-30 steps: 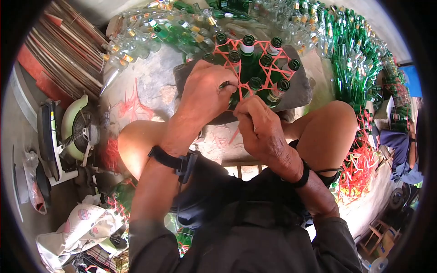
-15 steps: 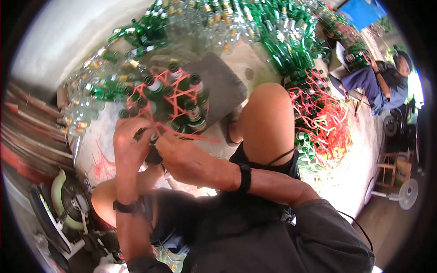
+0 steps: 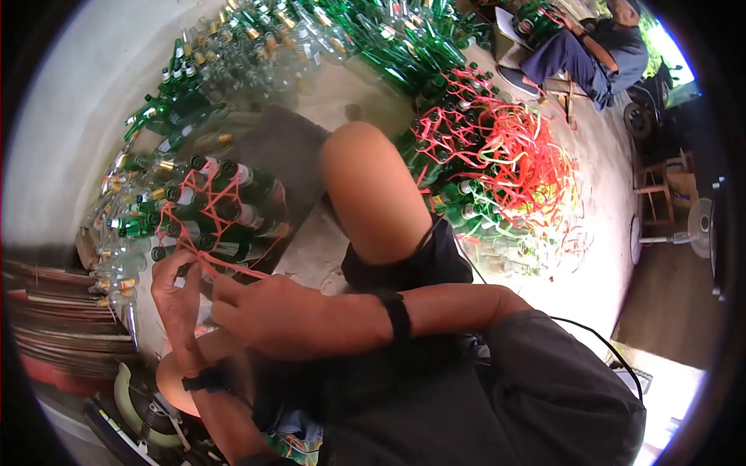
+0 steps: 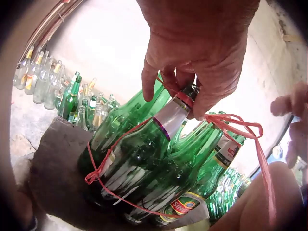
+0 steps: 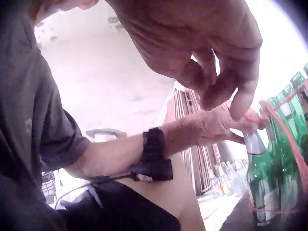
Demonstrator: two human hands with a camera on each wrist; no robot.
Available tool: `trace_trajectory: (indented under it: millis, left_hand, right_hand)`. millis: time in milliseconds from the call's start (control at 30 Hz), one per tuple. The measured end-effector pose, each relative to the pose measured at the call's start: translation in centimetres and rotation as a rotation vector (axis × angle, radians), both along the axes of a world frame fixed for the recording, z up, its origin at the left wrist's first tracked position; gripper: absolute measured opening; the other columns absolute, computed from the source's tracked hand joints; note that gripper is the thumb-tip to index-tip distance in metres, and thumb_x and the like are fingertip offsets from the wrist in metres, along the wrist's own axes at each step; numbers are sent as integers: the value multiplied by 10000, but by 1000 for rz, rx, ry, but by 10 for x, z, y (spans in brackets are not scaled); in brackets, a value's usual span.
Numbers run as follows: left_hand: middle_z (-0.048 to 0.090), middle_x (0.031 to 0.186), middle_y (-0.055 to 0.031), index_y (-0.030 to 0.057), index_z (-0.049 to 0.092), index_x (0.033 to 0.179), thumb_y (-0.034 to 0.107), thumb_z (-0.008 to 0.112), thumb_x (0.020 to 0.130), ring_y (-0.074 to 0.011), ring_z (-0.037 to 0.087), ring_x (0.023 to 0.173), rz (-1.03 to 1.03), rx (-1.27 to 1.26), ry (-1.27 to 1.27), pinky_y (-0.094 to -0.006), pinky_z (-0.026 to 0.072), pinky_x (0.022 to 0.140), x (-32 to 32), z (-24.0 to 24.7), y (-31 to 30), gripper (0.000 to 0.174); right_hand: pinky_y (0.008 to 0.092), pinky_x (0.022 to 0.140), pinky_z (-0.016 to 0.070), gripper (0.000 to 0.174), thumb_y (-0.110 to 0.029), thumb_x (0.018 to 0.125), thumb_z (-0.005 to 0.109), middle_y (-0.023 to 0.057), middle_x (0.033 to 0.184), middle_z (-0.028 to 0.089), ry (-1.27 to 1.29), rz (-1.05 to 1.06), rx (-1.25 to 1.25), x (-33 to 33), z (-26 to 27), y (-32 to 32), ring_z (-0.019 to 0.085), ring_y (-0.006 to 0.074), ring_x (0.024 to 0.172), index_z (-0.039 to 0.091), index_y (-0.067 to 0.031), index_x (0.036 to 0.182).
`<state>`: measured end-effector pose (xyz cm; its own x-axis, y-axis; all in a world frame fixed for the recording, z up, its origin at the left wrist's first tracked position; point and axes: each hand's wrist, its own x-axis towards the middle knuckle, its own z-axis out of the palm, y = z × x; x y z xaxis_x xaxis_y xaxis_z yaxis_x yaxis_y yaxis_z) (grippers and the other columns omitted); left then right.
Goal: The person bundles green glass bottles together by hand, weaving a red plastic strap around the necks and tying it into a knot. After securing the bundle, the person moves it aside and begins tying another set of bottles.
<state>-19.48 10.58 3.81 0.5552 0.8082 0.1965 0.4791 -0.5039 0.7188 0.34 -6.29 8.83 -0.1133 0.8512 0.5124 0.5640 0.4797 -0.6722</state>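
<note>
In the head view my left hand (image 3: 177, 299) is at the near edge of a cluster of green bottles (image 3: 250, 216) laced together with pink strap (image 3: 214, 203). The left wrist view shows my left hand (image 4: 197, 53) gripping a bottle's dark top (image 4: 188, 92), strap wrapped at the neck. A looped strap end (image 4: 265, 168) hangs down on the right. My right hand (image 3: 280, 314) is beside the left, its fingers loosely bent; in the right wrist view this hand (image 5: 202, 48) shows nothing clearly held, with thumb and fingers apart.
The bottles stand on a dark slab (image 4: 57, 154). Many loose bottles (image 3: 256, 58) lie beyond it along the wall. A tangle of red strap (image 3: 528, 167) covers more bottles on the right. Another person (image 3: 598, 54) sits at the upper right; a fan (image 3: 702, 227) stands at the right.
The head view has swung rightward, so the bottle cluster appears farther left. My right hand no longer visibly pinches the strap as it did; my left hand stays at the cluster's near side.
</note>
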Motion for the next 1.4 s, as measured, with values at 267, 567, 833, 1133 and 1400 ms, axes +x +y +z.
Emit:
trace_trajectory:
  millis: [267, 567, 833, 1133, 1400]
  left_hand:
    - [730, 1075, -63, 56, 765, 1055, -90, 756, 857, -211, 641, 1068, -14, 3, 9, -346, 492, 984, -8, -8, 6, 246]
    - [725, 1082, -57, 57, 759, 1059, -89, 756, 872, -186, 658, 1050, -25, -15, 13, -324, 496, 962, -9, -6, 9, 237]
    - [726, 1090, -43, 60, 757, 1071, -59, 776, 893, -164, 663, 1055, -21, -69, 2, -316, 493, 962, -14, -8, 13, 215]
    - [725, 1123, -42, 58, 759, 1079, -52, 772, 901, -168, 663, 1088, 1, -68, -8, -328, 485, 1003, -13, -9, 12, 210]
    - [720, 1117, -48, 61, 758, 1094, -52, 777, 895, -174, 665, 1090, -2, -22, 37, -330, 484, 1006, -13, -8, 13, 230]
  right_hand:
    - [468, 720, 594, 371, -126, 794, 781, 204, 1070, 592, -20, -32, -185, 50, 39, -41, 710, 387, 889, 592, 24, 1076]
    - [453, 680, 579, 329, -114, 805, 755, 169, 1017, 585, -139, -170, -148, 82, 25, -77, 712, 361, 857, 590, 8, 1061]
    - [396, 637, 559, 232, -141, 863, 702, 124, 972, 590, 88, -104, 147, 73, 71, -108, 672, 264, 768, 622, 11, 1019]
    - [202, 369, 313, 60, -1, 856, 687, 104, 814, 702, 374, -494, 669, 32, 112, -93, 445, 62, 461, 701, -40, 813]
    - [194, 365, 278, 260, 154, 740, 792, 77, 793, 704, 478, -579, 678, 33, 131, -96, 415, 49, 434, 726, -61, 870]
